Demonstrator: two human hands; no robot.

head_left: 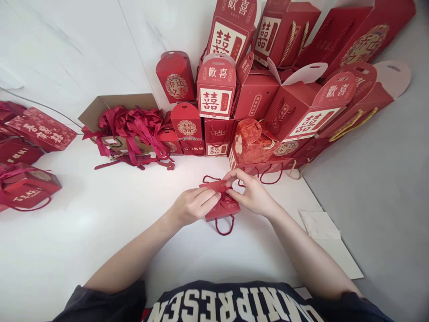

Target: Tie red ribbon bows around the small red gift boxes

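A small red gift box [222,209] with dark red cord handles lies on the white table before me. One cord handle [224,230] loops toward me, another shows at the far side. On top of the box, a red ribbon [225,192] is gathered where both hands meet. My left hand [197,203] is closed, its fingertips pinching the ribbon from the left. From the right, my right hand [250,192] pinches at the ribbon and the box's upper edge with thumb and forefinger. The fingers partly cover the ribbon and the box top.
An open cardboard box [117,100] of tangled red ribbons stands at the back left. Stacked red gift boxes [216,96] fill the back right. More red boxes [31,185] lie at far left. White paper [320,225] lies near the right table edge.
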